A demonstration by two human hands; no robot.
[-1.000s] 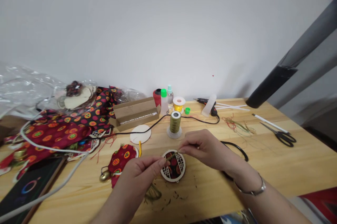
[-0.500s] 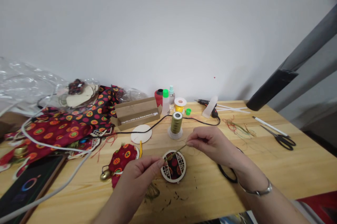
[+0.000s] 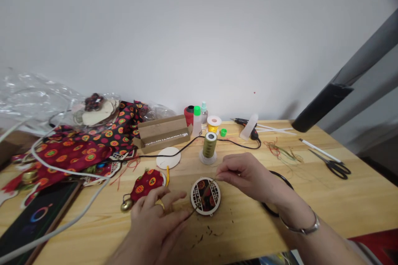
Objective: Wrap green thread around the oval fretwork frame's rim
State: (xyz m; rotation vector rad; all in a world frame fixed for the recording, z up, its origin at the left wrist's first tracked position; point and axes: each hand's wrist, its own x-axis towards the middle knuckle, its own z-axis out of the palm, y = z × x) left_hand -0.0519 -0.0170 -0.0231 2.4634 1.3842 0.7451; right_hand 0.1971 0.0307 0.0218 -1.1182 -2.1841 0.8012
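An olive-green thread (image 3: pixel 203 197) stretches at a slant between my two hands, above a round ornament (image 3: pixel 205 207) with a pale lattice rim and dark red patterned cloth. My right hand (image 3: pixel 241 171) pinches the thread's upper end, just beyond the ornament's top right edge. My left hand (image 3: pixel 158 219), a ring on one finger, has the lower end by its thumb; the other fingers are loosely spread. Behind the ornament stands an olive thread spool (image 3: pixel 209 145). A red patterned cloth piece (image 3: pixel 147 184) with a brass bell (image 3: pixel 126 205) lies beyond my left hand.
Patterned cloth (image 3: pixel 74 149), a white cable (image 3: pixel 90 200) and a phone (image 3: pixel 40 215) crowd the left. At the back are a cardboard box (image 3: pixel 164 134), a green-capped bottle (image 3: pixel 197 122) and a glue gun (image 3: pixel 248 125). Scissors (image 3: pixel 334 165) lie at the right.
My left hand has shifted down, its fingers loosening and spreading while the thread stays by the thumb. My right hand has moved slightly left and down, keeping its pinch.
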